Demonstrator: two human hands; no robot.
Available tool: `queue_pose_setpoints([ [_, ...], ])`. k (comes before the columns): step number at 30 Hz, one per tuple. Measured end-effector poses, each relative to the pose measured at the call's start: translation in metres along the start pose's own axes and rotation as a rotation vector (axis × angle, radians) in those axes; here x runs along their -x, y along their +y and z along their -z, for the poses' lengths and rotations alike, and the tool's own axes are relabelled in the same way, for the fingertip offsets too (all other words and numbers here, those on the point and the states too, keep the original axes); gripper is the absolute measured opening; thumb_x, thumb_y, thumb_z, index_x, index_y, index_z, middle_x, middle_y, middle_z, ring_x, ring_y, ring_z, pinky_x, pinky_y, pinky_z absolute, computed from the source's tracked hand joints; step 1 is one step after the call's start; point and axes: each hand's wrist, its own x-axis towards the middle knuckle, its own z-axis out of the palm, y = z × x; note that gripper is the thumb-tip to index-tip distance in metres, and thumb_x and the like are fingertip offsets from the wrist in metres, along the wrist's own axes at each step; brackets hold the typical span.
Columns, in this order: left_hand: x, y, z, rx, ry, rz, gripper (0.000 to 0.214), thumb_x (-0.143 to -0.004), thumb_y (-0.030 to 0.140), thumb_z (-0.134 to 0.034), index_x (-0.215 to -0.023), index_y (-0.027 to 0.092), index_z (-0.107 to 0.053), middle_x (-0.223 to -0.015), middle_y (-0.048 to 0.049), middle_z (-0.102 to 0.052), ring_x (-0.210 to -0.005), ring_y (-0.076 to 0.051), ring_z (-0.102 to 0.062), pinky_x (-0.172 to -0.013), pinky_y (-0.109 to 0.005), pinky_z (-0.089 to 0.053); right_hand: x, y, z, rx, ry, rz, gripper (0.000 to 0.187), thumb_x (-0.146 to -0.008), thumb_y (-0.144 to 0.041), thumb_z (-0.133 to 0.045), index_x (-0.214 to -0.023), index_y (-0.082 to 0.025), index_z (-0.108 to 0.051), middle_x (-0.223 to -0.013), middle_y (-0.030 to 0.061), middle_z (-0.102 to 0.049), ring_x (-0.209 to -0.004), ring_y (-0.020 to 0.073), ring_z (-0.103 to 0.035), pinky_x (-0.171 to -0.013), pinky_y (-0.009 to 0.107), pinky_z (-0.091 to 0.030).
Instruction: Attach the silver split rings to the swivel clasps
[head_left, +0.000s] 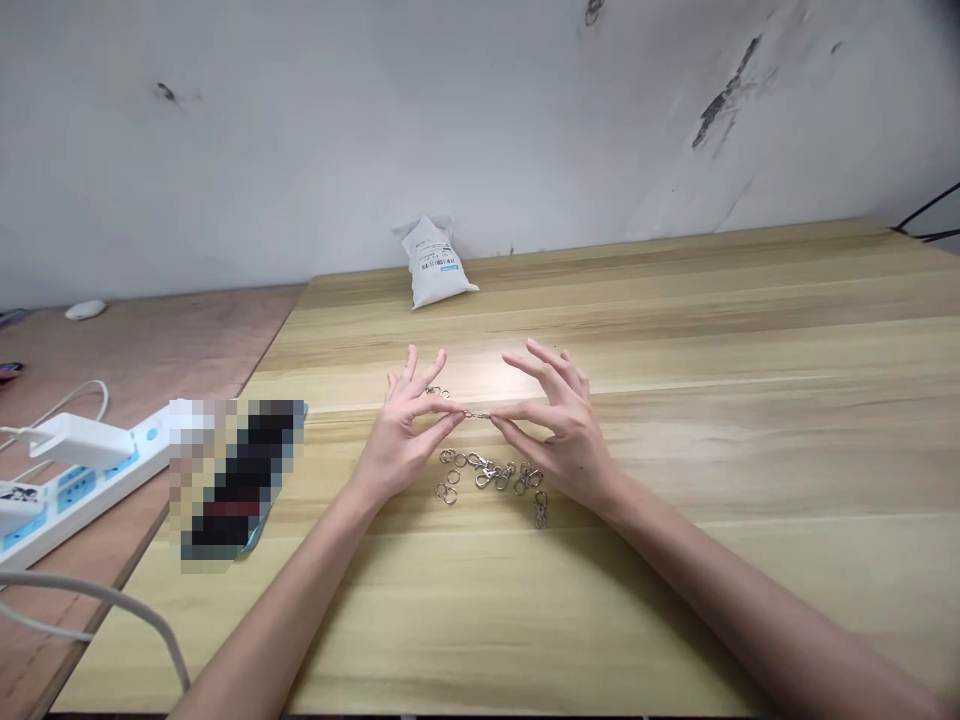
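Observation:
Between the two hands a small metal swivel clasp (481,416) is stretched out level, with what looks like a split ring at its left end. My left hand (409,430) pinches the ring end between thumb and forefinger, its other fingers raised. The opposite end sits in the thumb-and-forefinger pinch of my right hand (559,425), whose remaining fingers are spread. Just below lie several loose split rings (448,493) on the left and several swivel clasps (495,475) on the right. A few more metal rings (436,391) show partly behind my left hand.
A white labelled packet (439,268) stands by the wall on the wooden table (712,400). To the left are a pixelated phone-like object (244,480), a white power strip (82,490) with plugged-in chargers, and a grey cable (142,610) curving over the table edge.

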Motion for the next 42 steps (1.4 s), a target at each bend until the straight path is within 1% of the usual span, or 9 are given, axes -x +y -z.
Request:
queue_pose_setpoints([
  [9,0.002,0.001,-0.001,-0.035,0.01,0.017,0.011,-0.089,0.031,-0.064,-0.087,0.027,-0.074,-0.152,-0.001,-0.04,-0.15,-0.031,-0.013,-0.115,-0.071,-0.01,0.001,-0.001,0.0,0.006,-0.003,0.004,0.014,-0.088,-0.025,-0.064,-0.079,-0.029,-0.075,-0.131,0.0045,-0.061,-0.133,0.0262,-0.044,-0.111,0.056,-0.029],
  [15,0.002,0.003,-0.003,-0.074,-0.004,0.0,0.011,-0.089,0.031,-0.064,-0.087,0.027,-0.074,-0.151,-0.0016,-0.042,-0.15,-0.03,-0.014,-0.115,-0.071,-0.01,0.0,-0.003,-0.003,0.055,-0.004,0.049,0.013,-0.088,-0.026,-0.064,-0.08,-0.029,-0.074,-0.127,0.0038,-0.063,-0.13,0.0253,-0.048,-0.111,0.054,-0.03],
  [26,0.001,0.006,-0.003,-0.029,0.071,0.085,0.008,-0.086,0.03,-0.067,-0.085,0.027,-0.074,-0.148,-0.0018,-0.047,-0.149,-0.028,-0.02,-0.117,-0.068,-0.013,0.002,-0.009,-0.01,0.228,0.023,0.265,0.014,-0.087,-0.017,-0.063,-0.078,-0.026,-0.069,-0.121,0.0034,-0.067,-0.122,0.0212,-0.055,-0.113,0.051,-0.031],
  [30,-0.001,0.004,-0.004,0.05,0.094,0.161,0.01,-0.085,0.034,-0.067,-0.085,0.026,-0.075,-0.143,-0.0047,-0.054,-0.147,-0.03,-0.027,-0.116,-0.066,-0.022,0.002,-0.013,-0.012,0.205,0.037,0.24,0.013,-0.087,-0.018,-0.062,-0.08,-0.026,-0.07,-0.118,0.0031,-0.069,-0.116,0.021,-0.058,-0.111,0.049,-0.034],
  [33,-0.002,0.004,-0.003,0.108,0.102,0.19,0.012,-0.085,0.036,-0.068,-0.085,0.026,-0.074,-0.139,-0.0056,-0.057,-0.144,-0.031,-0.032,-0.115,-0.065,-0.025,-0.001,-0.013,-0.008,0.145,0.02,0.152,0.013,-0.088,-0.024,-0.061,-0.08,-0.026,-0.072,-0.115,0.0043,-0.069,-0.115,0.0215,-0.058,-0.108,0.047,-0.035],
  [35,-0.002,0.005,-0.003,0.124,0.101,0.169,0.011,-0.085,0.036,-0.068,-0.086,0.027,-0.074,-0.139,-0.0046,-0.057,-0.144,-0.03,-0.032,-0.115,-0.065,-0.025,-0.002,-0.011,-0.005,0.11,0.012,0.075,0.015,-0.089,-0.029,-0.061,-0.082,-0.025,-0.073,-0.114,0.0064,-0.068,-0.113,0.0225,-0.058,-0.107,0.046,-0.035],
  [37,-0.001,0.006,-0.004,0.146,0.092,0.141,0.01,-0.086,0.034,-0.067,-0.088,0.027,-0.074,-0.141,-0.0035,-0.056,-0.144,-0.029,-0.032,-0.116,-0.063,-0.026,-0.003,-0.009,-0.004,0.092,-0.012,0.038,0.017,-0.09,-0.033,-0.06,-0.093,-0.023,-0.074,-0.115,0.0086,-0.067,-0.113,0.0236,-0.058,-0.106,0.047,-0.035],
  [39,0.001,0.008,-0.006,0.176,0.073,0.116,0.009,-0.086,0.033,-0.067,-0.089,0.028,-0.073,-0.142,-0.0024,-0.054,-0.145,-0.028,-0.031,-0.117,-0.061,-0.026,-0.002,-0.009,-0.004,0.074,-0.048,0.045,0.021,-0.092,-0.034,-0.059,-0.102,-0.022,-0.072,-0.118,0.01,-0.066,-0.113,0.0243,-0.057,-0.106,0.046,-0.035],
  [42,0.002,0.011,-0.01,0.236,0.05,0.102,0.008,-0.086,0.032,-0.067,-0.09,0.028,-0.073,-0.143,-0.0016,-0.053,-0.145,-0.026,-0.031,-0.117,-0.058,-0.027,-0.001,-0.01,-0.007,0.056,-0.074,0.079,0.017,-0.093,-0.028,-0.056,-0.098,-0.022,-0.071,-0.117,0.0089,-0.067,-0.11,0.0226,-0.058,-0.105,0.045,-0.037],
])
